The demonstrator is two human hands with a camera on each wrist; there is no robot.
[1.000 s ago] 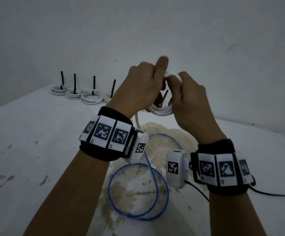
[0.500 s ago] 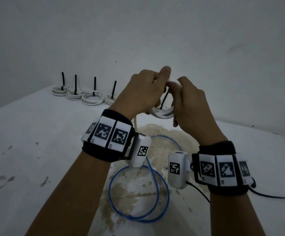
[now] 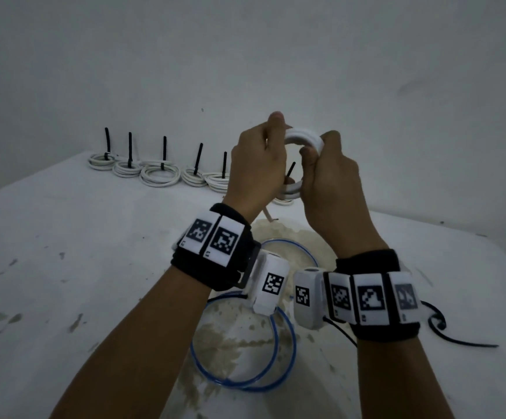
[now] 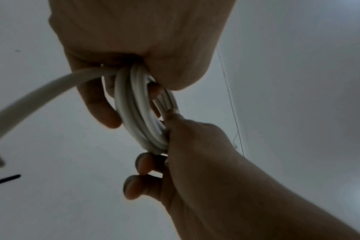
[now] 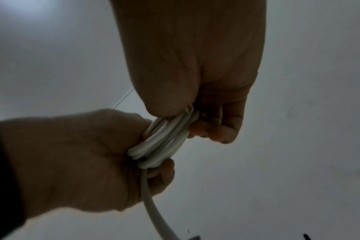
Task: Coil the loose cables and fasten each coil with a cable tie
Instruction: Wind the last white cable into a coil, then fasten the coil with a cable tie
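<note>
A white cable coil (image 3: 304,137) of several turns is held in the air over the table. My left hand (image 3: 257,164) grips its left side, fingers curled through the ring (image 4: 138,110). My right hand (image 3: 327,173) pinches the right side, thumb on the turns (image 5: 164,141). The loose tail (image 4: 31,92) runs out of the left fist and hangs down (image 5: 152,203). I see no tie on this coil. A black tie (image 3: 290,172) stands up behind the hands, on a tied coil (image 3: 283,202) that lies mostly hidden on the table.
Several white coils with upright black ties (image 3: 161,173) lie in a row at the back left by the wall. A loose blue cable (image 3: 245,343) loops over a brown stain under my wrists. A black cord (image 3: 457,340) trails right. The white table (image 3: 64,267) ends at the wall.
Both hands dipped slightly, then came back up and turned the coil. Its top arc now shows between them, and more of the row of tied coils shows at left.
</note>
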